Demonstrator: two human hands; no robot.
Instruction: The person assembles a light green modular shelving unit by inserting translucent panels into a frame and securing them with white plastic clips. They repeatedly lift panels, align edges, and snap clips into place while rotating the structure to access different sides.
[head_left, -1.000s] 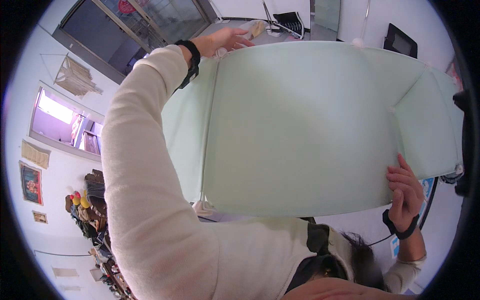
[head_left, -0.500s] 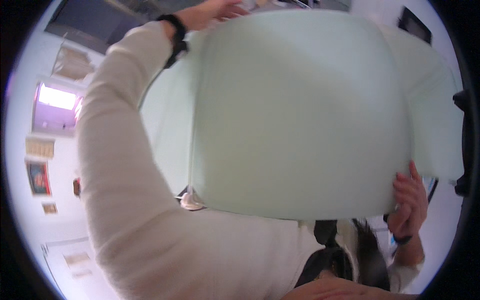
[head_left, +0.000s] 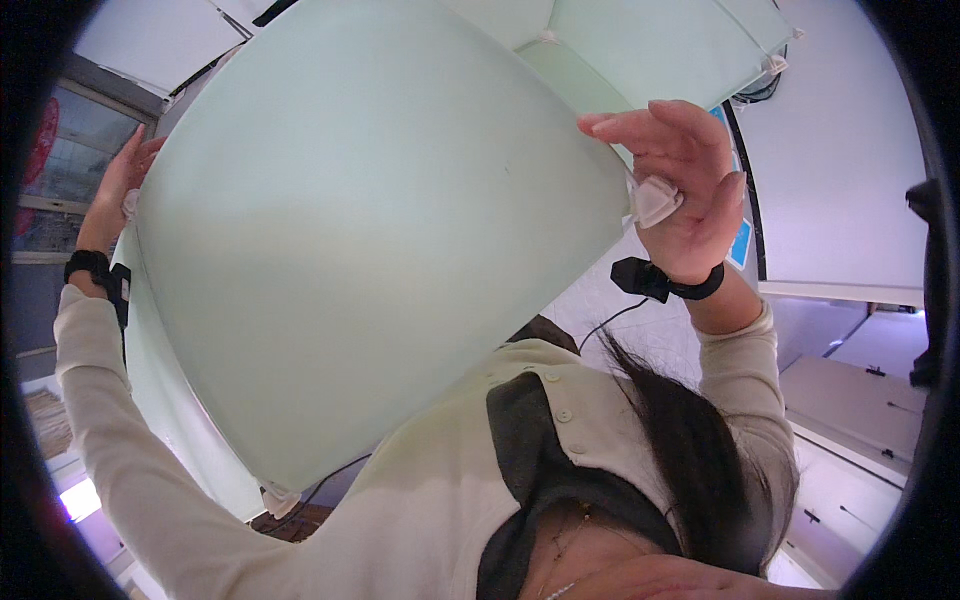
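Note:
A large pale green translucent panel (head_left: 380, 230), one face of a box-like piece, fills the middle and leans close to my chest. White plastic corner pieces sit at its corners: one at the right corner (head_left: 656, 202), another at the lower corner (head_left: 279, 500). My left hand (head_left: 112, 200) holds the panel's far left edge by a corner piece; its fingers are partly hidden. At the right corner my right hand (head_left: 690, 190) has its palm against the corner piece and its fingers apart, a fingertip at the panel's edge. Both wrists wear black bands with small devices.
More pale green panels (head_left: 660, 50) with white corner pieces stand beyond, at the upper right. A white table-like surface (head_left: 840, 160) lies at the right, with pale boxes (head_left: 850, 400) below it. A window (head_left: 80, 150) is at the far left. A thin black cable (head_left: 610, 320) hangs below my right wrist.
The panel has turned and tilted in view, one corner now toward my right hand. My right hand has gone from gripping the lower right edge to the corner piece, fingers spread.

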